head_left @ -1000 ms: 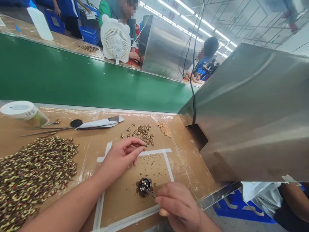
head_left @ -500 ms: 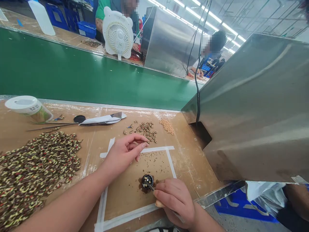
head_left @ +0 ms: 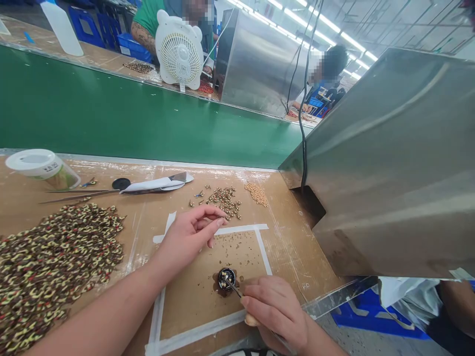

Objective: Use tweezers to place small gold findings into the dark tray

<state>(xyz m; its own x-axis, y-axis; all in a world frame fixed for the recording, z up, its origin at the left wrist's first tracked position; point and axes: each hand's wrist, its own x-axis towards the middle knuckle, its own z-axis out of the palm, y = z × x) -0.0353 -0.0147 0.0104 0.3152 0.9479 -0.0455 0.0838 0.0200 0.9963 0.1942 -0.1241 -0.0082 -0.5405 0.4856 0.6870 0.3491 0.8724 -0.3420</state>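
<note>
My right hand point(head_left: 272, 309) is closed around slim metal tweezers point(head_left: 233, 288). Their tip dips into a small round black cup point(head_left: 221, 286) holding dark liquid and several pale beads. A wet brown stain surrounds the cup. My left hand point(head_left: 198, 230) is pinched just above the white tape, near a small pile of patterned pieces point(head_left: 222, 198). Whatever is between its fingertips is too small to make out. Tan beads point(head_left: 256, 194) lie right of that pile. White tape point(head_left: 196, 332) frames the brown board around the cup.
A large heap of striped pieces point(head_left: 59, 257) covers the left side. Behind it are a white-lidded tub point(head_left: 48, 170), a black cap point(head_left: 120, 184) and a wrapped blade-like tool point(head_left: 159, 184). A metal hood point(head_left: 389, 173) rises at right. Beyond the green belt point(head_left: 148, 123), other people sit near a fan point(head_left: 180, 52).
My right hand has shifted slightly right and down, while the tweezers' tip stays in the cup. My left hand barely moves. Across the belt, a person's arm has moved left.
</note>
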